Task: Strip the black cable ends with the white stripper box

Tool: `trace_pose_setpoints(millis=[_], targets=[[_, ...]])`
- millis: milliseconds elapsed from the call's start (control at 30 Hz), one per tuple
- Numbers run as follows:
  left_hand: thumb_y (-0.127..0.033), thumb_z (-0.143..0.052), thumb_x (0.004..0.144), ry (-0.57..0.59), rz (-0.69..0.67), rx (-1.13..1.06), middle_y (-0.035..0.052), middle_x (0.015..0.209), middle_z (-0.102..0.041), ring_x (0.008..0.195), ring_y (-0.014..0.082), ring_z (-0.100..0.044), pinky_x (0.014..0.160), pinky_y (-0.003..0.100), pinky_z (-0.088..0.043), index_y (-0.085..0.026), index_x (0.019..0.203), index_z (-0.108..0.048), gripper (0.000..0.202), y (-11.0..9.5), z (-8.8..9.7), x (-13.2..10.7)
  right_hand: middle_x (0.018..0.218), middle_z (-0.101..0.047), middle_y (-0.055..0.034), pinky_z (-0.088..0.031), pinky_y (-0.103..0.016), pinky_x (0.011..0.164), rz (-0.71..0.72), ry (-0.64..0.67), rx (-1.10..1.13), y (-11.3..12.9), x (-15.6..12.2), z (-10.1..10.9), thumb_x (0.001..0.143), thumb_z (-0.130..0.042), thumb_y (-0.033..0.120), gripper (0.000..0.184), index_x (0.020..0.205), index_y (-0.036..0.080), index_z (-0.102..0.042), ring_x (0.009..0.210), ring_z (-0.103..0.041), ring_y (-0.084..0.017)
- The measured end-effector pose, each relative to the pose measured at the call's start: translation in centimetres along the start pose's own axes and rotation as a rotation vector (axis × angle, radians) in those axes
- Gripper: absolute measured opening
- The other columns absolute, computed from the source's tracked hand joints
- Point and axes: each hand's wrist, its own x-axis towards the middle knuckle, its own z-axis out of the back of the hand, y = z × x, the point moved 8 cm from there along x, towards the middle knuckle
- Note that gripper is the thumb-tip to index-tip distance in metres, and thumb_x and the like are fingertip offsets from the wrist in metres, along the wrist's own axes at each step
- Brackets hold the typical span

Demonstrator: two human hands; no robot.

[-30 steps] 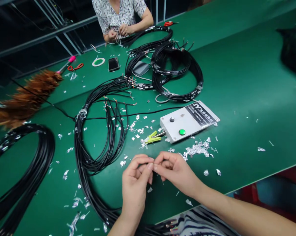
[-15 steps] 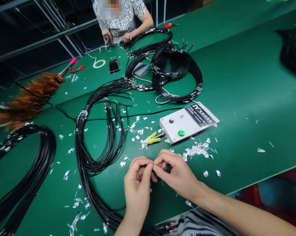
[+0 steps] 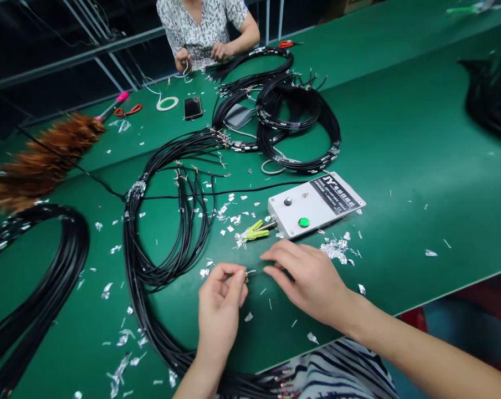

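My left hand (image 3: 223,296) pinches the end of a cable between thumb and forefinger; a short pale strand (image 3: 251,271) sticks out to the right of the fingertips. Just right of that strand, my right hand (image 3: 306,277) has thumb and forefinger apart, with nothing visible between them. A bundle of black cables (image 3: 136,277) curves down the left and passes beneath my left forearm. Beyond my hands lies a grey control box (image 3: 316,205) with a green button, a black knob and a yellow-green clip (image 3: 255,230) on its shaft.
Foil scraps (image 3: 337,248) litter the green table (image 3: 400,166). Coiled black cables (image 3: 298,127) lie farther back, near a phone (image 3: 193,108), a tape roll (image 3: 167,103) and red scissors (image 3: 128,110). A brown feather duster (image 3: 51,158) is at left. A co-worker (image 3: 209,33) sits across the table.
My hands have drawn apart: the left moved slightly left with the cable end, and the right has opened its pinch. The pale strand now shows between them.
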Motion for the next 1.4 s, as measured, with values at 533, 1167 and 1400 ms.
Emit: trace_pose_setpoints(millis=[533,1167,1400], targets=[[-0.046,-0.057,0.090,0.054,-0.029,-0.053,-0.0039,0.071,-0.053,0.049,0.0046,-0.042,0.046,0.017,-0.033,-0.018,0.078,-0.048,0.031,-0.1,-0.9,-0.9,0.063,-0.062,-0.0006,-0.026,-0.031,0.061,0.248,0.048,-0.153,2.5,0.2,-0.6,0.097,-0.043,0.016,0.033,0.072,0.018,-0.064,0.061,-0.050,-0.015],[-0.039,-0.058,0.089,-0.009,-0.222,0.322,-0.0028,0.059,-0.051,0.048,0.0103,-0.042,0.046,0.022,-0.032,-0.020,0.081,-0.057,0.021,-1.5,-0.8,-2.0,0.067,-0.068,-0.0006,-0.028,-0.028,0.063,0.062,0.141,0.090,1.3,0.2,-1.4,0.096,-0.050,0.021,0.027,0.074,0.017,-0.065,0.062,-0.058,-0.013],[-0.043,-0.059,0.086,0.077,-0.044,0.109,-0.0082,0.054,-0.036,0.045,0.0077,-0.033,0.042,0.018,-0.025,-0.019,0.080,-0.053,0.027,-0.1,-0.9,-0.5,0.075,-0.072,-0.0014,-0.030,-0.030,0.065,0.065,0.115,-0.061,0.0,0.1,-1.0,0.095,-0.056,0.022,0.018,0.083,0.018,-0.069,0.068,-0.060,-0.016]])
